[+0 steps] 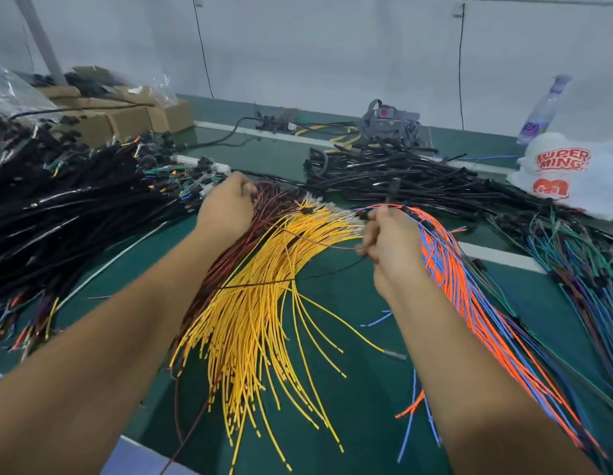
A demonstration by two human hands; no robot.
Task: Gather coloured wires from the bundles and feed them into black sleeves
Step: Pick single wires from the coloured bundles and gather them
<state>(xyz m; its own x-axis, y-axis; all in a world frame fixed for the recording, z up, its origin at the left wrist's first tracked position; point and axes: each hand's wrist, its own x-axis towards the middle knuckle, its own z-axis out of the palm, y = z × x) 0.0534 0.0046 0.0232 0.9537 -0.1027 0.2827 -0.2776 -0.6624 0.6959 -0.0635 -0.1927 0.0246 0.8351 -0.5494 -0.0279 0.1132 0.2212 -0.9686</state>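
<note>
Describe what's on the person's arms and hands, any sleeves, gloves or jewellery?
Both forearms are bare as far as the frame shows, with no sleeves in view. The left hand and right hand wear no gloves, and no rings, watch or bracelet show on the wrists or the visible fingers.

1. One view is given, from a head-worn wide-angle camera.
2. It is aimed forward and down across the dark green tabletop (349, 389) towards a pale wall (315, 46).
3. The tabletop is seen from close above; both forearms enter from the bottom edge.
</note>
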